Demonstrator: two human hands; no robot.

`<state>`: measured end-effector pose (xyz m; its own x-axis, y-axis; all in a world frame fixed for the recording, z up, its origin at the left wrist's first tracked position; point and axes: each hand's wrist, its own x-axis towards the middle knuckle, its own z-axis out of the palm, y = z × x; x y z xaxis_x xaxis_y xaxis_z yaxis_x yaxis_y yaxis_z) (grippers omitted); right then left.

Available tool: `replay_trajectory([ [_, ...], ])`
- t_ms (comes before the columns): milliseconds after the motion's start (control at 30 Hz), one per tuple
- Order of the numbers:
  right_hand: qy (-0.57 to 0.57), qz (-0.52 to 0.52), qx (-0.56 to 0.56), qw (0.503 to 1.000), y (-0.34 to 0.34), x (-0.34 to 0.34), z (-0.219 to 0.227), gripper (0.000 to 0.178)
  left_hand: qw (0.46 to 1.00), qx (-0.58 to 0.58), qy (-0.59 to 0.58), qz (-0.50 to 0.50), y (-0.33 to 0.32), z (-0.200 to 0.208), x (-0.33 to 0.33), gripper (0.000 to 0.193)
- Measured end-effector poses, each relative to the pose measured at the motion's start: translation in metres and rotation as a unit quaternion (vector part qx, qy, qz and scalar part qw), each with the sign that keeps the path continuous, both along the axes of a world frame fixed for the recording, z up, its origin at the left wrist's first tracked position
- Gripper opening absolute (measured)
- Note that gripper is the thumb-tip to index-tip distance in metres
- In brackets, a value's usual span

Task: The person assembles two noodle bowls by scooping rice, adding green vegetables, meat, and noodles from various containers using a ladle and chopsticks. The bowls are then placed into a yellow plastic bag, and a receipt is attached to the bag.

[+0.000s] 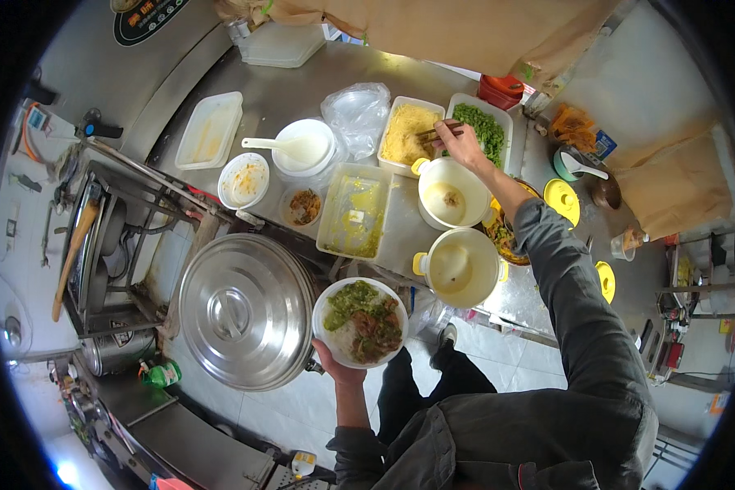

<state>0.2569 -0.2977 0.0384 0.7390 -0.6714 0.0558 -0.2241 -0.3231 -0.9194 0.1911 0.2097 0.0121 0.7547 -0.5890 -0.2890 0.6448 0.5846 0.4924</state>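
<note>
My left hand [340, 363] is closed on the rim of a white bowl [318, 326], held over the floor beside the counter. White rice, chopped greens and browned meat fill the bowl. Across the counter my right hand [461, 145] grips dark chopsticks [438, 131]. Their tips reach into yellow shreds [404, 131] in a white rectangular container. Chopped green herbs [480, 124] sit in a similar container to the right. Just below my right hand stands a cream pot [443, 196] with yellow handles, and a second cream pot [463, 269] stands nearer me.
A large lidded steel pot [241, 314] stands left of the bowl. On the counter are a greasy clear tray [353, 214], a white spoon [290, 147] across a tub, a plastic bag [358, 110] and a yellow lid [561, 202]. A green bottle [162, 375] is at lower left.
</note>
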Motion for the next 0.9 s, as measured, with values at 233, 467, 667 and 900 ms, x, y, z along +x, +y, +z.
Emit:
replay_trajectory([
  [233, -0.079, -0.072, 0.14, 0.984, -0.012, -0.022, 0.024, 0.03, 1.0, 0.01, -0.024, 0.002, -0.041, 0.002, 0.033, 0.082],
  [467, -0.034, -0.058, 0.227, 0.972, -0.019, -0.017, -0.013, 0.031, 1.0, 0.002, 0.011, 0.005, -0.091, 0.002, 0.09, 0.079],
  [667, -0.082, -0.157, 0.238, 0.955, -0.029, -0.018, -0.036, 0.036, 0.999, -0.042, 0.002, -0.018, -0.13, 0.002, 0.135, 0.077],
  [900, -0.168, -0.237, 0.298, 0.909, -0.033, -0.016, -0.037, 0.035, 0.994, -0.085, 0.014, -0.068, -0.168, -0.011, 0.16, 0.076],
])
